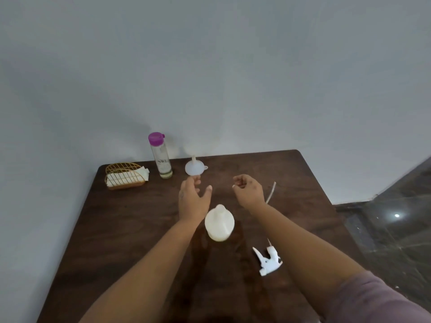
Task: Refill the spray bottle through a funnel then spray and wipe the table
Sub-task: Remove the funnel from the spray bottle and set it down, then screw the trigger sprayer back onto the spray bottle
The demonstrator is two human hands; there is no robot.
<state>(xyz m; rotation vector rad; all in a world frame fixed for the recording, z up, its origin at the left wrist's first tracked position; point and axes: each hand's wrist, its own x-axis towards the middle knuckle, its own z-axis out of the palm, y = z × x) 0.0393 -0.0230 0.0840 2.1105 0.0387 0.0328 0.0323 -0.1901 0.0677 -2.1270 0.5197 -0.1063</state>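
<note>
A white spray bottle body [219, 225] stands upright mid-table with its neck uncapped. Its white trigger head [268, 261] lies on its side to the right, its dip tube [271, 192] running away behind my right wrist. A small white funnel [194, 167] lies tipped over at the back. Beside it stands a clear bottle with a purple cap [161, 156]. My left hand [193, 198] hovers with fingers spread just in front of the funnel, holding nothing. My right hand [247, 190] hangs above the table, fingers loosely curled, empty.
A gold wire holder with white napkins [124, 177] sits at the back left corner of the dark wooden table [130, 229]. A pale wall runs behind the table. Dark glossy floor [391, 229] lies past the table's right edge.
</note>
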